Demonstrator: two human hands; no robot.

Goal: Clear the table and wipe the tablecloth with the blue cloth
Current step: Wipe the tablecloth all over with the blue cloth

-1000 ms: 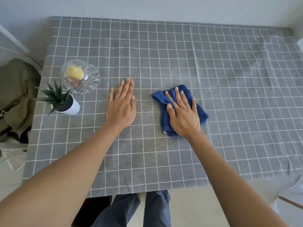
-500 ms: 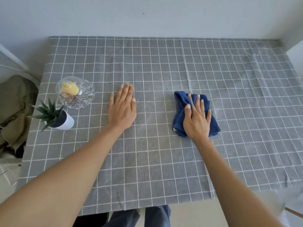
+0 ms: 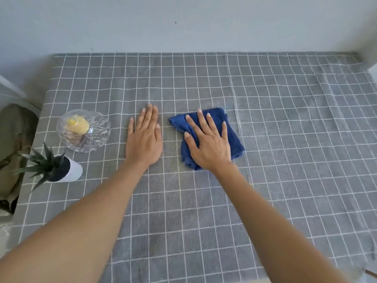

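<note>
The blue cloth [image 3: 235,139] lies bunched on the grey checked tablecloth [image 3: 285,160] near the table's middle. My right hand [image 3: 210,148] presses flat on top of it with fingers spread, covering its near half. My left hand [image 3: 144,141] rests palm down on the tablecloth just left of the cloth, fingers together, holding nothing. A small gap of bare tablecloth separates the two hands.
A clear cut-glass bowl [image 3: 102,137] with a yellow object inside stands at the table's left. In front of it sits a small spiky plant in a white pot [image 3: 74,170]. An olive bag [image 3: 14,139] lies off the left edge. A wall runs behind the table.
My right hand slid the blue cloth to the right, then back left toward my left hand. The left hand stayed put on the tablecloth. The view tilted up.
</note>
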